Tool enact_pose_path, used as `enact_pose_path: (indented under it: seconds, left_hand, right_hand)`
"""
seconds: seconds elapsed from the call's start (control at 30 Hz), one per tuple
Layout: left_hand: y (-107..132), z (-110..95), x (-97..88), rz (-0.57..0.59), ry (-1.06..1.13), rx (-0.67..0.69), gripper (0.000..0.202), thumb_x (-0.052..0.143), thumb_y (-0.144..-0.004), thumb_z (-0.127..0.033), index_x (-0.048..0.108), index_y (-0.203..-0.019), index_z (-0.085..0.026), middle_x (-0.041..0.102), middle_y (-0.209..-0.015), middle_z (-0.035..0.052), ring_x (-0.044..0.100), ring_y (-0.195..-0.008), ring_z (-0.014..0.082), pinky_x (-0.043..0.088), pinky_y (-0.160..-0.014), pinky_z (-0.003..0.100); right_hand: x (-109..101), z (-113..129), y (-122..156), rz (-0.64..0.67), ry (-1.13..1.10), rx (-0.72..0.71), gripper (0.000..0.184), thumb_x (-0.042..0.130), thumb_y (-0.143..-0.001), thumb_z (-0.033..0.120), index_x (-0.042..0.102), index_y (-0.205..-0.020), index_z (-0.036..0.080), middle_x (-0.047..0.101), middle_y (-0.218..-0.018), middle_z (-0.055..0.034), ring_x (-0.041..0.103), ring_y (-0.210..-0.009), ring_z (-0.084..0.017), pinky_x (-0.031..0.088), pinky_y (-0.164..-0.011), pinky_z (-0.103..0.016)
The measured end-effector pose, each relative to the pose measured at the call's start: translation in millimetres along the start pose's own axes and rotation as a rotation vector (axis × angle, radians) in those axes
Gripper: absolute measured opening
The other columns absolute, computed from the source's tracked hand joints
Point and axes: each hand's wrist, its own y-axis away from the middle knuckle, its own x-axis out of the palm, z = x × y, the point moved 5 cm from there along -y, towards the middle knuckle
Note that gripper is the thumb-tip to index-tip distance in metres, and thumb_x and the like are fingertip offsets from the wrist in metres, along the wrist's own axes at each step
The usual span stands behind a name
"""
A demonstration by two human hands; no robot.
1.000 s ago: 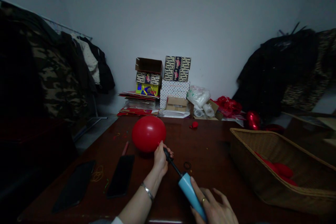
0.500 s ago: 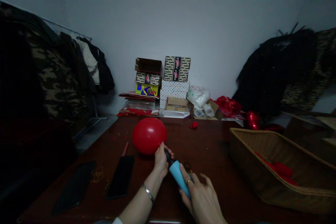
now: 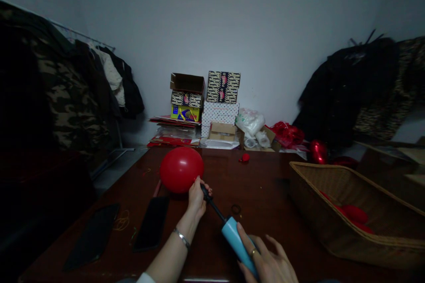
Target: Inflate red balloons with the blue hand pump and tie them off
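A red balloon (image 3: pixel 181 169), round and inflated, is over the far left half of the brown table (image 3: pixel 265 225). My left hand (image 3: pixel 198 199) is closed at the balloon's neck, where the black nozzle end of a balloon pump (image 3: pixel 235 238) meets it. The neck itself is hidden by my fingers. My right hand (image 3: pixel 267 256) is wrapped around the pump's light blue barrel, nearer to me and to the right. Between the barrel and the nozzle end, a thin black rod shows. A small dark ring (image 3: pixel 236 209) lies just beyond the barrel.
Right of my hands stands a wicker basket (image 3: pixel 335 234) with red balloons inside. Two dark flat objects, one a black slab (image 3: pixel 152 223), lie at left near yellow rubber bands (image 3: pixel 121 221). A small red item (image 3: pixel 245 158) sits at the far edge, before stacked boxes (image 3: pixel 221 117).
My right hand has drawn the blue barrel back toward me and right, exposing the black rod. My left hand and the balloon have shifted slightly left.
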Motion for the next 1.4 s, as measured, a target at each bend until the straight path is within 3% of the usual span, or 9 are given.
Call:
enact_pose_path:
  seconds: [0.23,0.6,0.73,1.0,1.4]
  left_hand:
    - [-4.3,-8.9,-2.7,-0.023,0.012,0.002,0.034,0.065,-0.07,-0.045,0.044,-0.067,-0.018,0.047,-0.047,-0.0046,0.046,-0.04,0.009,0.033,-0.041,0.02]
    - [-0.9,-2.2,0.5,-0.006,0.026,0.001,0.035,0.064,-0.07,-0.046,0.044,-0.067,-0.018,0.049,-0.047,-0.0035,0.048,-0.041,0.0097,0.034,-0.041,0.02]
    - [4.6,6.0,3.9,0.005,0.013,-0.012,0.033,0.062,-0.073,-0.045,0.045,-0.068,-0.018,0.05,-0.048,-0.0027,0.048,-0.042,0.0101,0.036,-0.042,0.021]
    - [11.1,21.7,7.8,-0.012,0.008,-0.062,0.032,0.061,-0.073,-0.045,0.045,-0.067,-0.018,0.049,-0.046,-0.0029,0.048,-0.04,0.0111,0.036,-0.041,0.022]
    - [12.3,15.0,8.1,0.015,-0.031,-0.043,0.034,0.062,-0.073,-0.047,0.046,-0.068,-0.018,0.049,-0.046,-0.0029,0.047,-0.04,0.0101,0.035,-0.04,0.021]
  right_hand:
    - [2.4,-8.7,15.8,0.03,0.041,-0.097,0.08,0.056,-0.078,0.039,0.014,-0.145,0.025,0.067,-0.102,0.0022,0.064,-0.062,-0.013,0.042,-0.083,-0.035]
    - [-0.7,-1.1,-2.3,0.005,-0.007,0.015,0.073,0.054,-0.077,0.032,0.021,-0.142,0.028,0.066,-0.097,0.0002,0.064,-0.07,-0.016,0.039,-0.085,-0.036]
    - [-0.7,4.9,-17.9,0.054,-0.032,0.007,0.07,0.052,-0.08,0.031,0.021,-0.143,0.027,0.065,-0.1,-0.0016,0.064,-0.07,-0.015,0.038,-0.087,-0.037]
    - [3.3,19.0,-45.4,0.117,-0.052,0.151,0.066,0.052,-0.079,0.023,0.028,-0.14,0.027,0.064,-0.1,-0.0041,0.063,-0.077,-0.017,0.035,-0.092,-0.04]
    - [8.1,16.4,-35.4,0.132,-0.067,0.145,0.067,0.052,-0.082,0.027,0.023,-0.142,0.027,0.063,-0.104,-0.0039,0.063,-0.084,-0.019,0.034,-0.093,-0.041]
